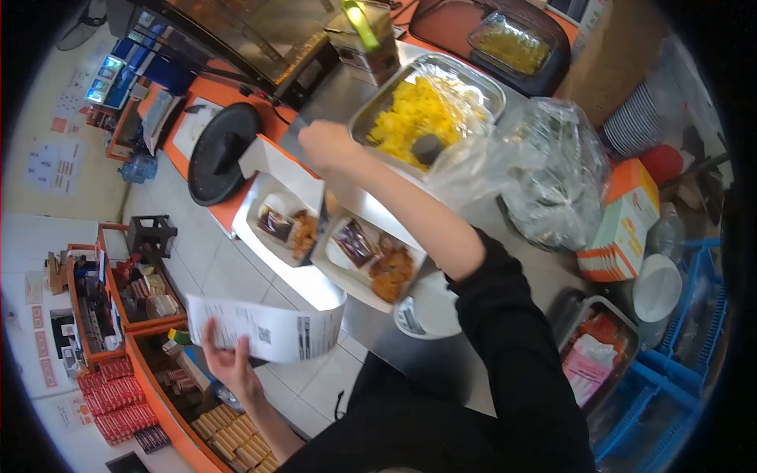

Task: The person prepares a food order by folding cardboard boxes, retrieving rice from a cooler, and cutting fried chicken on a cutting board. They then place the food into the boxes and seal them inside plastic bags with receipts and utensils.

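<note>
My left hand (236, 370) had the printed paper (272, 331) at its fingertips, fingers loosely spread, exact pinch partly hidden; sheet sat out past the steel counter's (382, 343) left edge, over the tiled floor (213, 264), long axis running crosswise, right end toward the boxes. My right hand (325, 148) was curled up, fingers folded; couldn't tell if it had anything. Left food box (254, 209) and right food box (335, 264), lids up, stood side by side at the counter's left edge, chicken plus dark packet in each. Both lay on my body's side of the right fingers, that hand nearer them than the left. Metal tray (500, 98), yellow food inside, just right of it; white tub (434, 303) beside right box's near end.
</note>
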The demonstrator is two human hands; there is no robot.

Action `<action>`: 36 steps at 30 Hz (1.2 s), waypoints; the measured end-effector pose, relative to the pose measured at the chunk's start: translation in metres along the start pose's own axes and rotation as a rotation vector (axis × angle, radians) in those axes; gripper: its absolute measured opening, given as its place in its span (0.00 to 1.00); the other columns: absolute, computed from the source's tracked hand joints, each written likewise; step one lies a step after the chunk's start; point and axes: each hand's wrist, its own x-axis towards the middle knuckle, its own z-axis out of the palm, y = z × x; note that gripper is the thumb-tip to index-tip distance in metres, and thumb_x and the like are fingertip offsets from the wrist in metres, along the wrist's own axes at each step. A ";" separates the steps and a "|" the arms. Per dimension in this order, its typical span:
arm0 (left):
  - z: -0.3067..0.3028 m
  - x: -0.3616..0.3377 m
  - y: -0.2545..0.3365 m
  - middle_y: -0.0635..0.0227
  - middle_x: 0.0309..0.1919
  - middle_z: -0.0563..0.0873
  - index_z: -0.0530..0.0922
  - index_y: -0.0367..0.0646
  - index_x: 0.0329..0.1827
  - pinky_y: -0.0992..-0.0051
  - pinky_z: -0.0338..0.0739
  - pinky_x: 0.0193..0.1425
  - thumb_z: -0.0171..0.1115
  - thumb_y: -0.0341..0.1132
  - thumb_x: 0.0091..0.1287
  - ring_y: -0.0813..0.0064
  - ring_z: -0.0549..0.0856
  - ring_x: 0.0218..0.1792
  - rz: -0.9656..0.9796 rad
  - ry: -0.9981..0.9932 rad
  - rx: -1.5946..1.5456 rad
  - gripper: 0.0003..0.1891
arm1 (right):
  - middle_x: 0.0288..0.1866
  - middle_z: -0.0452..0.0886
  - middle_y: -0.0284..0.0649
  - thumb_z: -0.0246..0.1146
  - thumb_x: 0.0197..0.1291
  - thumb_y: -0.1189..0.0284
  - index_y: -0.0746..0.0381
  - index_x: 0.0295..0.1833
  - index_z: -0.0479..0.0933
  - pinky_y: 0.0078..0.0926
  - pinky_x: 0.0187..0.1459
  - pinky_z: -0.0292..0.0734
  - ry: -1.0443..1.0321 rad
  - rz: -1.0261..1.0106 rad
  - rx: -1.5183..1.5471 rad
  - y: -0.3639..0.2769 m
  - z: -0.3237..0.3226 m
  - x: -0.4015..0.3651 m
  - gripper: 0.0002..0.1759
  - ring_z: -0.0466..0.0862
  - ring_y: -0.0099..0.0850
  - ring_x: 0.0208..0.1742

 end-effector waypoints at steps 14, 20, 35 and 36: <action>-0.009 0.061 0.024 0.62 0.54 0.74 0.70 0.34 0.58 0.72 0.72 0.58 0.73 0.16 0.43 0.71 0.76 0.54 0.035 -0.738 0.189 0.35 | 0.35 0.82 0.52 0.59 0.55 0.70 0.69 0.46 0.77 0.41 0.41 0.79 0.127 -0.001 0.003 0.014 0.008 0.068 0.16 0.83 0.49 0.39; 0.096 0.025 0.021 0.64 0.52 0.77 0.75 0.36 0.53 0.74 0.73 0.55 0.78 0.22 0.41 0.76 0.77 0.53 -0.161 -1.591 -0.651 0.32 | 0.48 0.78 0.39 0.50 0.69 0.68 0.60 0.58 0.70 0.24 0.48 0.70 0.523 0.294 0.678 -0.028 -0.154 -0.175 0.15 0.76 0.27 0.47; 0.236 -0.185 -0.132 0.44 0.68 0.51 0.63 0.45 0.66 0.54 0.61 0.67 0.77 0.24 0.33 0.41 0.62 0.63 0.419 -1.553 0.141 0.50 | 0.44 0.78 0.38 0.58 0.62 0.72 0.58 0.49 0.78 0.26 0.34 0.73 0.869 1.205 0.242 -0.104 0.068 -0.478 0.11 0.79 0.34 0.36; 0.234 -0.188 -0.137 0.44 0.69 0.49 0.64 0.45 0.67 0.52 0.57 0.69 0.78 0.27 0.34 0.40 0.56 0.67 0.598 -1.496 0.216 0.49 | 0.46 0.78 0.38 0.58 0.62 0.72 0.57 0.49 0.78 0.28 0.36 0.74 0.882 1.211 0.164 -0.101 0.080 -0.481 0.10 0.80 0.36 0.39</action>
